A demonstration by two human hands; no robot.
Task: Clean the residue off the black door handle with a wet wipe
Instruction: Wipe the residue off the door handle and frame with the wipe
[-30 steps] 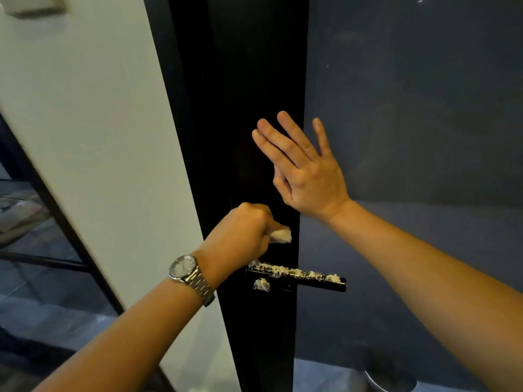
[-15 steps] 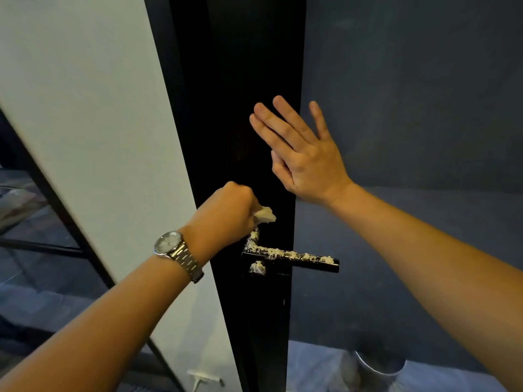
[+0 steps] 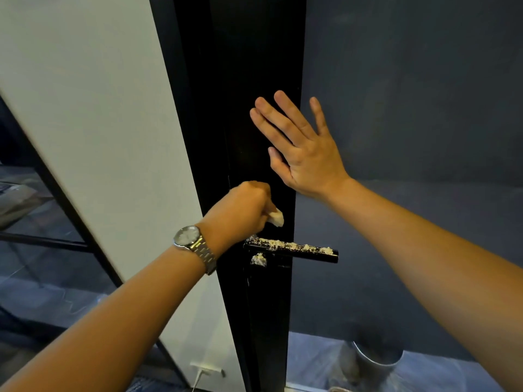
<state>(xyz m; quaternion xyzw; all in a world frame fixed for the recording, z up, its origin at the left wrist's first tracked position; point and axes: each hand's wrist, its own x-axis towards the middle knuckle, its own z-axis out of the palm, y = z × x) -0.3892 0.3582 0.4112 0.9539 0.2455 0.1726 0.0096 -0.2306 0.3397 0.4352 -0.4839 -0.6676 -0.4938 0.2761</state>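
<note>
A black lever door handle (image 3: 311, 253) sticks out to the right from a black door (image 3: 249, 80). Whitish crumbly residue (image 3: 285, 244) covers its top, and a clump (image 3: 258, 259) sits on the plate below. My left hand (image 3: 243, 207), a metal watch on its wrist, is closed on a crumpled white wet wipe (image 3: 276, 217) just above the handle's left end. My right hand (image 3: 300, 148) lies flat against the door's edge above the handle, fingers spread, holding nothing.
A white wall (image 3: 99, 123) stands left of the door, with a socket and cable (image 3: 205, 372) near the floor. A dark blue wall (image 3: 410, 108) fills the right. A round metal bin (image 3: 376, 360) stands on the floor below the handle. A black-framed shelf (image 3: 42, 239) is at far left.
The view shifted slightly. My left hand with the wipe stays just above the handle's left end, moving only a little. My right hand remains flat on the door.
</note>
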